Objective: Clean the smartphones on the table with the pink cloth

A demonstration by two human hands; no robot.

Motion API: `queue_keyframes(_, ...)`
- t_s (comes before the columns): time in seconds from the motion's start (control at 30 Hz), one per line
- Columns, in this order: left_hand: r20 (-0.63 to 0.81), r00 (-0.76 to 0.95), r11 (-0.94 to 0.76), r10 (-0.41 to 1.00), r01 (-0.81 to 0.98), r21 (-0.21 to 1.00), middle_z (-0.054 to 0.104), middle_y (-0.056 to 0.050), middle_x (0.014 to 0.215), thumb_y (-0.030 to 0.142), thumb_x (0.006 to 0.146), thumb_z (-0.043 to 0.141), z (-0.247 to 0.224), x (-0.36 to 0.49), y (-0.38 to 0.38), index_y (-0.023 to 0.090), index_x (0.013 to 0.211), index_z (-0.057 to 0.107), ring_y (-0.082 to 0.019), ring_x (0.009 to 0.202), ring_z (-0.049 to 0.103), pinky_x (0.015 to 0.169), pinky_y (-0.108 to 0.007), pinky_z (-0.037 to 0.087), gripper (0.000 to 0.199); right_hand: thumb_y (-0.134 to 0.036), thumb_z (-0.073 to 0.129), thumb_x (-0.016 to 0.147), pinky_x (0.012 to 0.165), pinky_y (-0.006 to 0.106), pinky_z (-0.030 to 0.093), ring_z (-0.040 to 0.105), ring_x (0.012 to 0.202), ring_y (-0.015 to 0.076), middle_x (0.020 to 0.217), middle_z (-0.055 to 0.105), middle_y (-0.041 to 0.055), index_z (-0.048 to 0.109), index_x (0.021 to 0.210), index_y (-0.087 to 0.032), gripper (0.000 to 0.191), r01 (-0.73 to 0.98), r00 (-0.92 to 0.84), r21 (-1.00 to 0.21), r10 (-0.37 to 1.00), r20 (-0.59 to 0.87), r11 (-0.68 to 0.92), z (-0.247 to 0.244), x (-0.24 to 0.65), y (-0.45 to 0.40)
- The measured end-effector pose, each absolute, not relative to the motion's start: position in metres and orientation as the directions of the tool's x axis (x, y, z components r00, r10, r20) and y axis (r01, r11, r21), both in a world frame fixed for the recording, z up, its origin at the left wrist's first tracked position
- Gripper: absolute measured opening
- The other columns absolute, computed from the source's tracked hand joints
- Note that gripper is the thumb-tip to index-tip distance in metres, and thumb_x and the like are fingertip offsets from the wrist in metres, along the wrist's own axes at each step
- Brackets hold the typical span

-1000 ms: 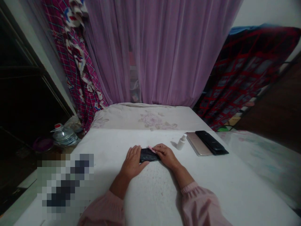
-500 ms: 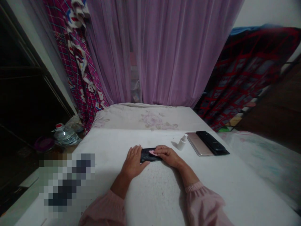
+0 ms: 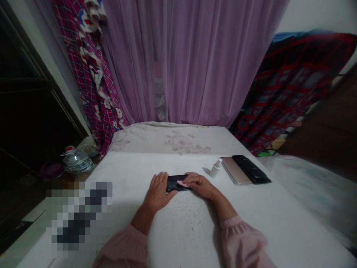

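Note:
A dark smartphone (image 3: 173, 183) lies flat and sideways on the white cover, its screen smeared in places. My left hand (image 3: 158, 190) grips its left end, fingers at the far corner and thumb along the near edge. Between the fingertips of my right hand (image 3: 201, 185) is a small pink cloth (image 3: 183, 184), pressed on the phone's surface. That hand hides the phone's right end. Just beyond my right hand stands a small white spray bottle (image 3: 215, 169), upright.
Right of the bottle lies a rose-gold tablet (image 3: 235, 172) beside a black phone on a black case (image 3: 249, 169). Purple curtains (image 3: 206, 67) hang behind the white-covered surface (image 3: 186, 230). A large water bottle (image 3: 78, 160) stands low at the left, near a blurred-out patch (image 3: 80, 216).
Almost nothing differs. The pink cloth and my right fingers have shifted very slightly on the phone, while my left hand stays in place.

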State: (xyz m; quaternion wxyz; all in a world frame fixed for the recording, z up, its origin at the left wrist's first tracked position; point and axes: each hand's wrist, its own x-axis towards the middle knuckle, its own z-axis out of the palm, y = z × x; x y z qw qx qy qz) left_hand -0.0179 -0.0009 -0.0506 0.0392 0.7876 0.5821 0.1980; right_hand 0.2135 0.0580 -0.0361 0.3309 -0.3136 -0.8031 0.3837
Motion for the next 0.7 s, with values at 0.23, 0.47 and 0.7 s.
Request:
queue_keyframes(0.23,0.252,0.255,-0.323,0.934,0.903,0.284,0.047,-0.018,0.141,0.054,0.085,0.05,-0.05,-0.018,0.0,0.014,0.137,0.037,-0.032,0.134,0.038,0.113,-0.053,0.023,0.067,-0.022,0.056,0.083,0.084,0.032,0.051,0.064,0.089,0.0167,0.092,0.07,0.005,0.075,0.095,-0.025,0.023,0.317,-0.425,-0.833,0.853,0.304,0.455,-0.046,0.203,0.06)
queue_keyframes(0.47,0.265,0.253,-0.324,0.93,0.907,0.27,0.048,-0.018,0.14,0.054,0.086,0.051,-0.049,-0.018,-0.001,0.013,0.136,0.038,-0.032,0.134,0.039,0.113,-0.052,0.024,0.066,-0.018,0.055,0.082,0.081,0.032,0.052,0.065,0.086,0.017,0.091,0.069,0.0058,0.075,0.095,-0.025,0.025,0.363,-0.322,-0.824,0.889,0.327,0.435,-0.053,0.196,0.065)
queue_keyframes(0.7,0.246,0.243,-0.308,0.938,0.911,0.274,0.048,-0.019,0.14,0.052,0.085,0.052,-0.049,-0.017,0.0,0.012,0.135,0.039,-0.031,0.134,0.039,0.113,-0.053,0.024,0.066,-0.037,0.062,0.085,0.112,0.042,0.029,0.065,0.089,0.0155,0.084,0.073,0.0008,0.076,0.09,-0.029,0.017,0.138,-0.652,-0.866,0.702,0.286,0.481,-0.035,0.22,0.058)
